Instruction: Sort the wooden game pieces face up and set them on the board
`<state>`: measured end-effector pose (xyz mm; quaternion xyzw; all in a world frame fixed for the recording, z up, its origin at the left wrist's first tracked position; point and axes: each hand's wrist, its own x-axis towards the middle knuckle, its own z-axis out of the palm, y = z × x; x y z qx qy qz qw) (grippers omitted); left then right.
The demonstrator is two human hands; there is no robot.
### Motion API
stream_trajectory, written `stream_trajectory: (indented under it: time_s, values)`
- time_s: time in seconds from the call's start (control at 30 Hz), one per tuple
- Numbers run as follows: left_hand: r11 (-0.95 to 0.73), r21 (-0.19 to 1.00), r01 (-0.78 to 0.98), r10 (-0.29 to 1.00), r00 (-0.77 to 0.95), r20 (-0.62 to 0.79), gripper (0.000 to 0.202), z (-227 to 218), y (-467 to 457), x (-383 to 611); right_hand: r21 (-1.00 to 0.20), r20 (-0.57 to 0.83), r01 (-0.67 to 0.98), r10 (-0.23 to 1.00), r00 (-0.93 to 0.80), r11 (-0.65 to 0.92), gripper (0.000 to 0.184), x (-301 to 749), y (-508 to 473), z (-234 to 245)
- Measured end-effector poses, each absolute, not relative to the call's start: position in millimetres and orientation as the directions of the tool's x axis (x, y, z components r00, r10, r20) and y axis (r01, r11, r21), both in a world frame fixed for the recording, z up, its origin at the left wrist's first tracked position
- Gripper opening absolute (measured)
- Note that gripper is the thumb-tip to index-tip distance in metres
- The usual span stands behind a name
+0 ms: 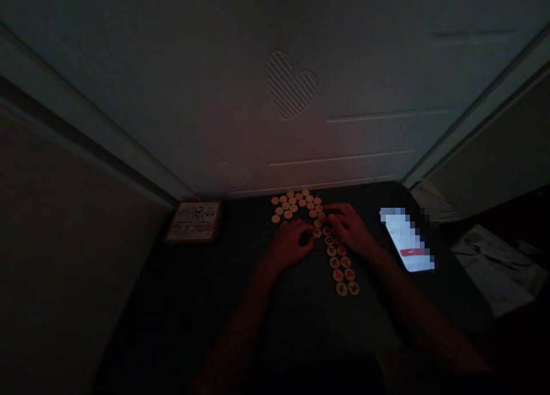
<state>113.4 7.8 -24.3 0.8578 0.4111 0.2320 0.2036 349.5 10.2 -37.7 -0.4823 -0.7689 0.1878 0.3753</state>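
Round wooden Chinese chess pieces lie on a dark table. My left hand is closed in a pinch at the edge of a chess piece that has a dark character on top. To the right, my right hand has its fingers apart, their tips over or beside the pieces; whether they touch one is hard to see. Below the hands, two columns of face-up pieces run toward me, some marked red, some black. Beyond my fingers lies a loose cluster of pieces with no marks visible.
A flat box with printed characters sits at the table's left back corner. On the right lies a lit phone. A pale panel with embossed hearts rises behind the table. Papers or a bag show beyond the right edge. Light is dim.
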Motion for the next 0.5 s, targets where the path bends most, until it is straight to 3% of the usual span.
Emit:
stream_trajectory:
  time_s: [0.5]
  values:
    - [-0.58,0.578,0.575,0.801,0.531,0.275,0.016,-31.5,11.8,112.0,-0.541,0.343,0.697,0.88,-0.328,0.471,0.04,341.8,9.5,-36.5]
